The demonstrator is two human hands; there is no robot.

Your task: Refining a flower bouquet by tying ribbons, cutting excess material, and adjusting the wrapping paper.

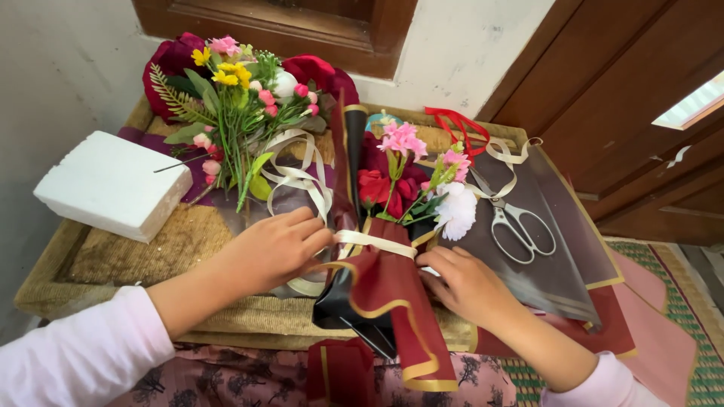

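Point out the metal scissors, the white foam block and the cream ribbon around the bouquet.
metal scissors (520,230), head view, on the handle loops.
white foam block (105,181), head view, on its top face.
cream ribbon (375,243), head view, on the band across the wrapping.

The dark red wrapping paper with gold edging (392,294) holds a small bouquet of pink, red and white flowers (411,177), crossed by a cream satin ribbon (373,243). Beside it lie white-handled metal scissors (516,226) on translucent grey-brown sheets (gold-trimmed too) (558,279). A plain white foam block (109,185) rests on the tan woven surface (173,249).
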